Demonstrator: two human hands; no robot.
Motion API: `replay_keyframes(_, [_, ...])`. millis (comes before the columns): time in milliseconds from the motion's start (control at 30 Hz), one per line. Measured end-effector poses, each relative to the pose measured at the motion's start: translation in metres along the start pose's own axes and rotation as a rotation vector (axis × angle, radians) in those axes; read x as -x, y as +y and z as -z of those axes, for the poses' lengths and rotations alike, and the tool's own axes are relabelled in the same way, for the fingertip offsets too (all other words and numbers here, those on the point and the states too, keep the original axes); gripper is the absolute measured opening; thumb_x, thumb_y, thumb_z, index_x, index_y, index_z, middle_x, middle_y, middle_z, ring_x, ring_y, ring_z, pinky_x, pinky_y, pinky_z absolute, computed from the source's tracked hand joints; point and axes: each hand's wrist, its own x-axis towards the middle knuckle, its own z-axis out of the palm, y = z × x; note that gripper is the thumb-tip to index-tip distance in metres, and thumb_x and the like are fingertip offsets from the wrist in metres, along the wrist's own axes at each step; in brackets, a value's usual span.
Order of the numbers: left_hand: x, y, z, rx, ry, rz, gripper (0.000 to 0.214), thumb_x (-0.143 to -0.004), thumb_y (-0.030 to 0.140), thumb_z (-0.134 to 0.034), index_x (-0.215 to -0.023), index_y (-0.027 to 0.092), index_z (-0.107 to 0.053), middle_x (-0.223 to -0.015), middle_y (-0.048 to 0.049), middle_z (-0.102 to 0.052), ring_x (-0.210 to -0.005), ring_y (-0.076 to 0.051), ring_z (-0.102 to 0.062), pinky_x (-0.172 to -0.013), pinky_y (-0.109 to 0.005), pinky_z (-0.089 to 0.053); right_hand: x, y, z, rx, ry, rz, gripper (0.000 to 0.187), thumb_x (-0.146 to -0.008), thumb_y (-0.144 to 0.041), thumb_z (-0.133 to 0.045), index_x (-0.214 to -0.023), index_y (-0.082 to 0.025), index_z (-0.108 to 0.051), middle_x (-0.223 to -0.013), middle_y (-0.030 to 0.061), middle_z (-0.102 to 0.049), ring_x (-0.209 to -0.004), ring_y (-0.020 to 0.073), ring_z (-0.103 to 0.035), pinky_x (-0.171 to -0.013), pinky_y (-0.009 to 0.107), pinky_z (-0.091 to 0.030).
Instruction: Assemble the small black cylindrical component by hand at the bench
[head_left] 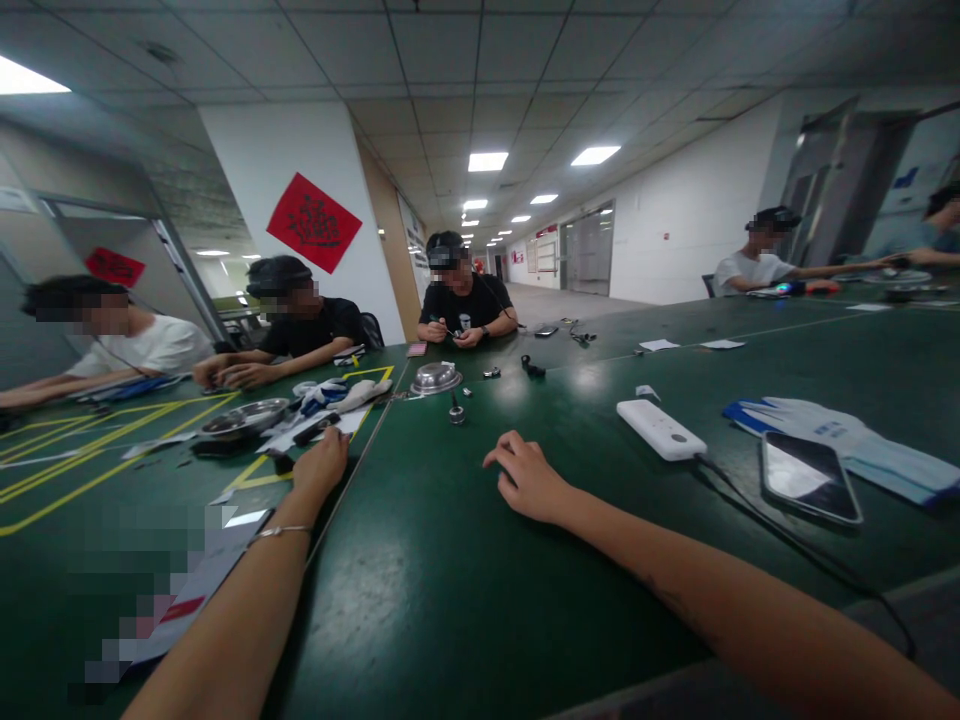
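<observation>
My left hand (pixel 322 462) is closed at the seam of the green table, fingers curled beside a dark elongated object (pixel 315 428) and a small black piece (pixel 283 463). What it grips, if anything, is hidden. My right hand (pixel 529 477) hovers over or rests on the tabletop with fingers loosely bent and apart, holding nothing. Ahead of it stands a small metal part with a thin stem (pixel 457 411). Beyond that are a shiny metal bowl-like piece (pixel 436 377), a tiny part (pixel 466 392), a small dark part (pixel 491 373) and a black angled part (pixel 532 368).
To the right lie a white power bank (pixel 660 430) with a black cable, a phone (pixel 810 478) and a blue-white glove (pixel 847 445). On the left are a metal dish (pixel 246 417), gloves (pixel 341 397) and a printed sheet (pixel 199 590). Several people sit around the table.
</observation>
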Motion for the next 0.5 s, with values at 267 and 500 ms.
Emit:
replay_keyframes(267, [-0.0074, -0.0075, -0.0092, 0.001, 0.024, -0.117, 0.039, -0.091, 0.04, -0.026, -0.114, 0.013, -0.042, -0.098, -0.0181, -0.066, -0.09, -0.031, -0.064, -0.07, -0.034, -0.046, -0.0002, -0.0012, -0.0014, 0.004, -0.001, 0.005, 0.031, -0.078, -0.007, -0.049, -0.107, -0.017, -0.055, -0.106, 0.0082, -0.043, -0.102, 0.0196, -0.048, -0.094, 0.041, -0.034])
replay_keyframes(500, [-0.0084, -0.0077, -0.0069, 0.052, -0.028, -0.058, 0.039, -0.091, 0.035, -0.021, -0.102, 0.011, -0.051, -0.103, -0.0205, -0.065, -0.097, -0.031, -0.062, -0.076, -0.035, -0.045, -0.0004, 0.0004, -0.0029, 0.011, -0.014, 0.006, 0.03, -0.079, -0.008, -0.049, -0.108, -0.017, -0.055, -0.107, 0.008, -0.043, -0.103, 0.0195, -0.048, -0.095, 0.041, -0.034])
